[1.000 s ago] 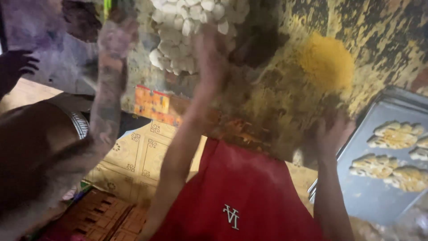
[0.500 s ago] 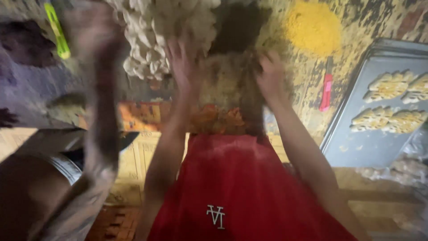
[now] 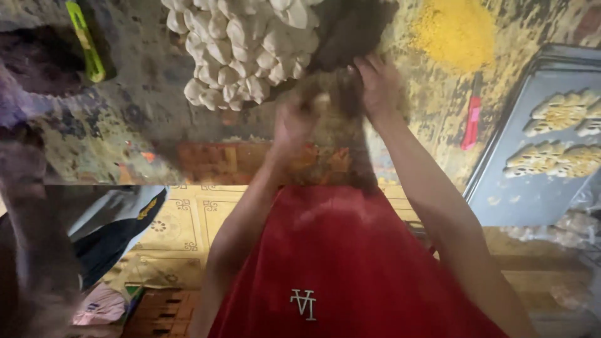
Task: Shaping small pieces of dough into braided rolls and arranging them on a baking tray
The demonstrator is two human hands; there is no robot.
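Left hand (image 3: pixel 294 122) and right hand (image 3: pixel 375 84): both blurred on the worktop (image 3: pixel 138 125), just below the heap of white dough pieces (image 3: pixel 241 53); finger positions cannot be told. Yellow flour pile (image 3: pixel 457 31) right of heap; baking tray (image 3: pixel 526 194) further right.

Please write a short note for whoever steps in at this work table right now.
Left hand and right hand: both blurred over the table, beside the pile of white dough pieces; whether either has a grip on a piece cannot be told.
Done: shaped pieces lie on the grey tray, far right.
Left: most of the pile is unshaped.
Nearby: yellow powder heap, red tool, green tool.
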